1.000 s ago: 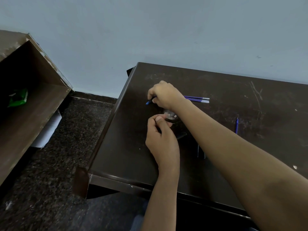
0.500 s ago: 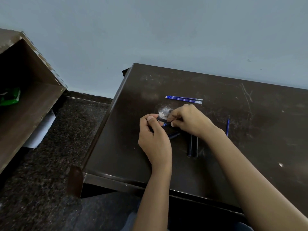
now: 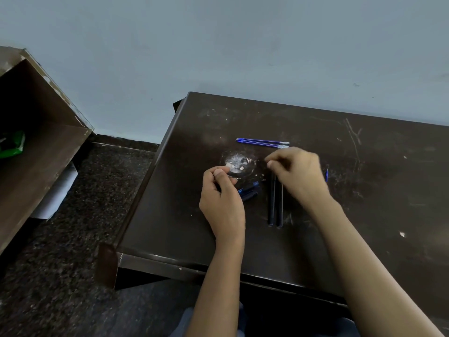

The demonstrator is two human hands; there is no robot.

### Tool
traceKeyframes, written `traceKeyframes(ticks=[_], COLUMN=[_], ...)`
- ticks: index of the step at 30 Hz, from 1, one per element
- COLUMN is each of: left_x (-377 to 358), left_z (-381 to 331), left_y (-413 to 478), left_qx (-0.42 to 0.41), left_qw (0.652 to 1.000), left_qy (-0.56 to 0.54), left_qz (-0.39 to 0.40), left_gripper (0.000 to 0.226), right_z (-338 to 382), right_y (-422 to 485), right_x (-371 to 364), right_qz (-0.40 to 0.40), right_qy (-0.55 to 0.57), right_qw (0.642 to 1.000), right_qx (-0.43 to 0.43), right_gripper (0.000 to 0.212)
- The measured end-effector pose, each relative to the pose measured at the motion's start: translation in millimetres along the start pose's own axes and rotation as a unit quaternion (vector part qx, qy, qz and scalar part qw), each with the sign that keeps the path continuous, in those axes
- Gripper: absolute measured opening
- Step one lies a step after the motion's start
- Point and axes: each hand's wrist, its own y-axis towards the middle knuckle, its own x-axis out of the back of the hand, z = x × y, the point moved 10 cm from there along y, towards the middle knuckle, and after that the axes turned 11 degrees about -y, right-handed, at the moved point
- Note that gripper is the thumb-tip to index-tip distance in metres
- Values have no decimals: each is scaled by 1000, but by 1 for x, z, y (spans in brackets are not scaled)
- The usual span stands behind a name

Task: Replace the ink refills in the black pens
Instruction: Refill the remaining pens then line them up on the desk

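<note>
Dark scratched counter [image 3: 364,190] fills centre-right of frame, against a pale blue wall [image 3: 218,45], speckled dark floor [image 3: 85,215] and an open brown cabinet [image 3: 36,154] at left. Two black pen barrels [image 3: 275,205] lie side by side at centre, long axis near-vertical in frame; blue refills [image 3: 262,142] lie above them, long axis near-horizontal, silver ends to the right, and short blue-tipped pen pieces [image 3: 249,190] lie just left of the barrels. Left hand [image 3: 223,198] fingers pinched together by a whitish scuffed patch [image 3: 239,164], held item too small to tell; right hand [image 3: 298,173] fingers curled and pinched above the barrels, contents can't tell.
</note>
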Motion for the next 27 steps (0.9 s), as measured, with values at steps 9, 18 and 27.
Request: traceKeyframes(ticks=[9,18,27], left_x=[-10,-28,-40], left_z=[6,18,12], left_y=[-3,-11,-11], left_qx=[28,52,1], left_qw=[999,988,972], left_qy=[5,36,93], left_qz=[42,138,213], left_gripper=[27,24,27], right_z=[-112,-104,-18], right_y=[-46,-38,-16], right_x=[14,4,23], right_qz=[50,50,-83], right_qy=[-87,16,470], right_qw=[930,956,868], right_qx=[-355,-288,-135], right_gripper=[35,22,11])
